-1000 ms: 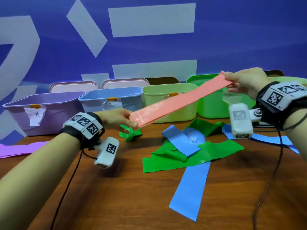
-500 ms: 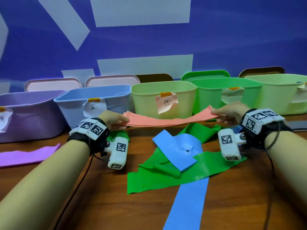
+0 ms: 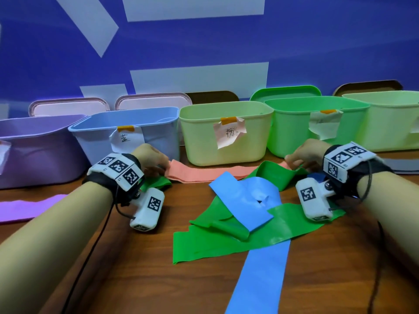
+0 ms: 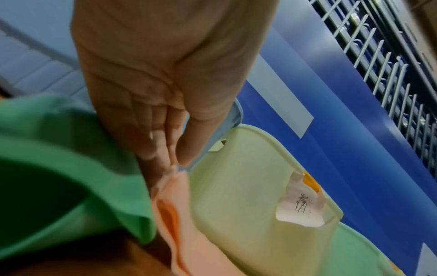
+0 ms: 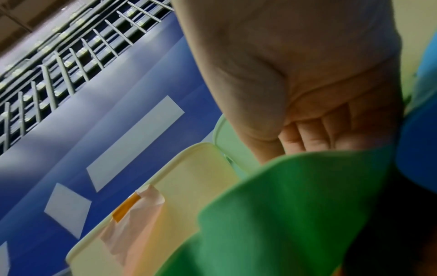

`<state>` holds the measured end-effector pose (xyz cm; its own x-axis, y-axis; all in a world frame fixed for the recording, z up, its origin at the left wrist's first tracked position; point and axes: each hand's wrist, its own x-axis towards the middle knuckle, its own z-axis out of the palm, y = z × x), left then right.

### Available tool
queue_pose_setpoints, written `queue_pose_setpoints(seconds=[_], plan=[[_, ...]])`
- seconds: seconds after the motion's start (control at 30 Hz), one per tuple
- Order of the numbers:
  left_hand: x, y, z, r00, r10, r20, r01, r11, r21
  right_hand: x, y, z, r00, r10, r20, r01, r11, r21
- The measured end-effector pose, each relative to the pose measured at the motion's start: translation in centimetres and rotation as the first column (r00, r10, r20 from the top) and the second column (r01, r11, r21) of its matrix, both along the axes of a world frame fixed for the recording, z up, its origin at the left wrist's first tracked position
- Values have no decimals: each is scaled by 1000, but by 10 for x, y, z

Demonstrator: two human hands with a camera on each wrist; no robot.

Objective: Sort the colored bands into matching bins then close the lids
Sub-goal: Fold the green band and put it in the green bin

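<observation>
A salmon-pink band (image 3: 204, 172) lies stretched along the table in front of the pale yellow-green bin (image 3: 226, 132). My left hand (image 3: 162, 166) pinches its left end between thumb and fingers; the left wrist view shows that left hand (image 4: 176, 164) on the pink band (image 4: 179, 214). My right hand (image 3: 292, 163) holds the right end with curled fingers. In the right wrist view a green band (image 5: 283, 205) hides the right hand's (image 5: 307, 142) fingertips. Green bands (image 3: 226, 243) and blue bands (image 3: 244, 200) lie crossed on the table.
Open bins stand in a row at the back: purple (image 3: 34, 150), blue (image 3: 158, 132), green (image 3: 292, 128), light green (image 3: 390, 118). Lids (image 3: 154, 103) lean behind them. A purple band (image 3: 27, 207) lies at the left. A small green band (image 3: 156, 183) sits under my left wrist.
Both hands have brought the pink band down from the air to the table in front of the pale bin, still holding its two ends.
</observation>
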<state>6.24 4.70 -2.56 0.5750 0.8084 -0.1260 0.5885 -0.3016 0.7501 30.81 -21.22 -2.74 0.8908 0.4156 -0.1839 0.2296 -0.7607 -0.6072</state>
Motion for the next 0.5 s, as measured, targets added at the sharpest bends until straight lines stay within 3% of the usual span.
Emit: queue_pose_setpoints(seconds=[0.13, 0.23, 0.37, 0.5], plan=[[-10, -2, 12, 998, -53, 25, 52, 998, 28, -12, -2, 7, 980, 99, 174, -88, 993, -73], [-22, -3, 17, 997, -67, -45, 74, 979, 188, -31, -3, 14, 949, 228, 215, -192, 965, -176], [-34, -5, 14, 962, -82, -259, 148, 958, 246, -50, -7, 18, 916, 354, 187, -298, 915, -271], [-41, -12, 8, 881, -130, -455, 250, 944, 214, -59, -10, 18, 894, 367, 256, -327, 926, -187]])
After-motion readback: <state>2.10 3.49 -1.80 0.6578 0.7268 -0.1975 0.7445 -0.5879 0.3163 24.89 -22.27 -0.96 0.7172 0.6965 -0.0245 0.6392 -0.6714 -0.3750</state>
